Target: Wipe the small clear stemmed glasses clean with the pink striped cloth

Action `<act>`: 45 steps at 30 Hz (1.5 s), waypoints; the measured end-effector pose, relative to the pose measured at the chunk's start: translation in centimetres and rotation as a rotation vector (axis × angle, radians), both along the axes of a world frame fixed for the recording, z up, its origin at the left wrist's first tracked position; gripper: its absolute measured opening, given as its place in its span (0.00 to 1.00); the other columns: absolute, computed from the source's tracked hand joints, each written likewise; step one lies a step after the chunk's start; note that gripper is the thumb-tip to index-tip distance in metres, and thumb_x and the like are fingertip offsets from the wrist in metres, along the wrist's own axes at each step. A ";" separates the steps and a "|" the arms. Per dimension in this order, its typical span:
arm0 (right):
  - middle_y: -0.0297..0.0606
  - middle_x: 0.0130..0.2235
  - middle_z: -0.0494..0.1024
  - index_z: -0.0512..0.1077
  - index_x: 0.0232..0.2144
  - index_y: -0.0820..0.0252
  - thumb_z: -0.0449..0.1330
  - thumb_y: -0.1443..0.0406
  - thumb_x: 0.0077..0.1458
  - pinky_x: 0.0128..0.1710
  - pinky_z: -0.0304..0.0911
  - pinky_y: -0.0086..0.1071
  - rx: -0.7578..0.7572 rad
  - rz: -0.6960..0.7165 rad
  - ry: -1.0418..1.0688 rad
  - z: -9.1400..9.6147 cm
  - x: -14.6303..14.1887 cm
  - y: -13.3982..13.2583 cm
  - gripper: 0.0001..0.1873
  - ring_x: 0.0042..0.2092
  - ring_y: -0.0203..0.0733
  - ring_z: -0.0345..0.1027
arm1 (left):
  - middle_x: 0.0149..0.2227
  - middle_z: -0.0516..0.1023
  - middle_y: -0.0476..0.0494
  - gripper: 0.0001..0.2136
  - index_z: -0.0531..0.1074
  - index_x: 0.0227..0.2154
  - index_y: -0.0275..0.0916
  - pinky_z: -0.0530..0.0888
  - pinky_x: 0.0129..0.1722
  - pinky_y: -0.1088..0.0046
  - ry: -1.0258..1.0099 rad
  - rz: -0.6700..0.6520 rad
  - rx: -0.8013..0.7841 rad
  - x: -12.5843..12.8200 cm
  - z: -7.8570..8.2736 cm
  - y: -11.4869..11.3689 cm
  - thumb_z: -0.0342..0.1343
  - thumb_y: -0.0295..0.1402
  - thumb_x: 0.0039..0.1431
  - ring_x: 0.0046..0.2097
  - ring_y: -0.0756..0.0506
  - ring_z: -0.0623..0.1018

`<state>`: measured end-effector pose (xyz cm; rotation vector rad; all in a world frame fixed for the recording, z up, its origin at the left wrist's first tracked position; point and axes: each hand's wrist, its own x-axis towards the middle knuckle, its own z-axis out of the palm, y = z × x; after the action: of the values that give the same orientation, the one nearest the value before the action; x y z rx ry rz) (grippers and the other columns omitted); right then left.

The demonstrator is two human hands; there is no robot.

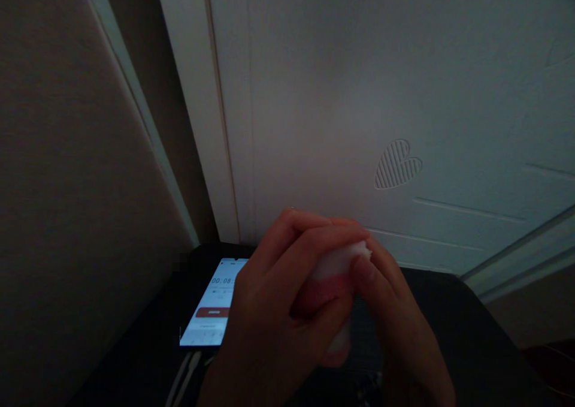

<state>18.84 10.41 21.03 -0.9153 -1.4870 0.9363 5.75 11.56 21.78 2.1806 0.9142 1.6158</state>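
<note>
Close to the near edge, a small dark thing (369, 388) sits on the black bench (467, 335), but it is too dim to tell what it is. Near on the left, two thin white cords (183, 378) run along the bench just below the phone. In the middle are the two hands, close together and both clamped on a soft-looking pink and white cloth (324, 288). The cloth is bunched up between them, in front of the bench's far part. The left hand (274, 314) curls its fingers over the top of the cloth, and its thumb goes across the lower part. A bit of white and pink pokes out under that thumb. The right hand (398, 317) holds the other side, with its thumb tip by the white, jagged end. Left of the hands, a phone (212, 302) lies on the bench with its bright screen facing up. The screen shows big numbers that start with 00:08, and a red button lower down. The left hand hides the phone's right side. Behind the bench stands a big white panel (314, 113) with a stripy heart (398, 165) pressed into it, up and to the right of the hands. A brownish wall (67, 155) fills the left side.
</note>
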 end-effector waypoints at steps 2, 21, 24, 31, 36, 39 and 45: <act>0.20 0.44 0.74 0.67 0.45 0.38 0.52 0.58 0.60 0.45 0.62 0.21 -0.007 -0.007 0.021 0.0 0.0 -0.1 0.11 0.46 0.31 0.67 | 0.42 0.69 0.52 0.22 0.68 0.45 0.48 0.71 0.37 0.76 -0.011 -0.046 -0.037 -0.2 -0.1 0.0 0.56 0.19 0.47 0.41 0.49 0.72; 0.20 0.52 0.70 0.67 0.46 0.39 0.53 0.57 0.60 0.38 0.63 0.19 -0.055 0.045 -0.006 -0.1 0.8 0.0 0.12 0.56 0.33 0.59 | 0.39 0.71 0.50 0.17 0.70 0.39 0.47 0.71 0.32 0.78 0.017 -0.136 -0.117 -1.0 0.1 0.3 0.57 0.20 0.49 0.38 0.49 0.74; 0.22 0.51 0.71 0.66 0.47 0.41 0.53 0.57 0.59 0.44 0.61 0.20 -0.048 0.054 -0.039 0.0 1.0 0.1 0.13 0.55 0.33 0.61 | 0.37 0.71 0.51 0.13 0.72 0.37 0.47 0.70 0.32 0.79 -0.047 -0.103 -0.158 -0.7 0.0 0.1 0.58 0.22 0.51 0.37 0.50 0.73; 0.26 0.50 0.71 0.66 0.47 0.44 0.48 0.51 0.60 0.50 0.58 0.22 -0.062 0.052 0.004 0.1 0.8 0.0 0.16 0.55 0.34 0.61 | 0.35 0.71 0.51 0.09 0.73 0.34 0.47 0.71 0.30 0.78 -0.103 -0.121 -0.154 -0.3 -0.2 0.0 0.60 0.26 0.50 0.36 0.49 0.73; 0.25 0.46 0.73 0.68 0.45 0.44 0.48 0.54 0.61 0.46 0.60 0.22 -0.048 -0.011 -0.075 -0.1 0.7 0.3 0.13 0.50 0.32 0.65 | 0.36 0.70 0.51 0.12 0.72 0.36 0.48 0.72 0.32 0.79 -0.025 -0.132 -0.160 -0.9 -0.6 0.6 0.60 0.25 0.50 0.37 0.49 0.73; 0.25 0.47 0.73 0.68 0.44 0.43 0.49 0.55 0.61 0.42 0.62 0.22 -0.059 -0.032 -0.078 0.0 0.7 0.3 0.12 0.50 0.33 0.65 | 0.38 0.67 0.49 0.12 0.72 0.34 0.47 0.73 0.30 0.79 -0.075 -0.119 -0.177 -0.8 -0.6 0.6 0.61 0.25 0.48 0.38 0.49 0.73; 0.24 0.50 0.72 0.68 0.45 0.42 0.52 0.57 0.60 0.33 0.64 0.20 -0.104 0.010 0.007 0.2 1.0 -0.1 0.11 0.48 0.33 0.67 | 0.41 0.66 0.49 0.08 0.74 0.32 0.45 0.74 0.31 0.79 -0.086 -0.116 -0.228 -0.4 -0.2 0.3 0.62 0.28 0.48 0.38 0.49 0.74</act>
<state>19.81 10.28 21.23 -0.9792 -1.4495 1.0307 5.37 11.90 21.54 1.9572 0.8826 1.4615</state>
